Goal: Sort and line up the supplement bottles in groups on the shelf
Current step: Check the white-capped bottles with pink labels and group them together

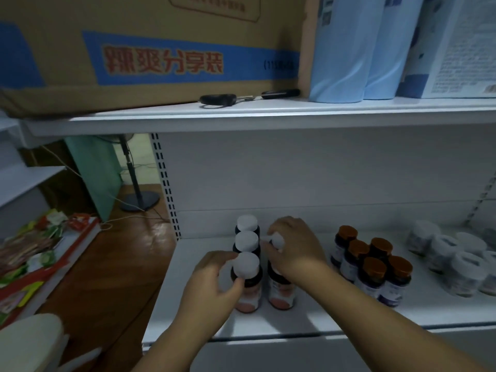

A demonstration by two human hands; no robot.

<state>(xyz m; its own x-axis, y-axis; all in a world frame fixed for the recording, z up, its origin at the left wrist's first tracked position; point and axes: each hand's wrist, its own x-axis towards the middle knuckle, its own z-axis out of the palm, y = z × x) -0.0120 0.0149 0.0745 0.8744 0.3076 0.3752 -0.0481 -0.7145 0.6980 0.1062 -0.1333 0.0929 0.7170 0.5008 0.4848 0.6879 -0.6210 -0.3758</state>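
Note:
On the lower white shelf [308, 318] stand dark supplement bottles with white caps in two short rows. My left hand [212, 280] grips the front bottle [247, 280] of the left row by its cap and neck; two more white-capped bottles [247, 232] stand behind it. My right hand [292, 248] curls over the cap of a white-capped bottle [276, 241] in the right row, and the pink-labelled bottle [280, 291] stands in front, partly hidden by my wrist. Right of these is a cluster of brown-capped bottles [373, 267]. Farther right sit several white jars [453, 261].
The upper shelf [268, 114] carries a large cardboard box [150, 49], black scissors [217, 100] and light blue packs [349, 49]. At left are a wooden floor, a fan stand [137, 194] and a low shelf of snack packets [40, 245].

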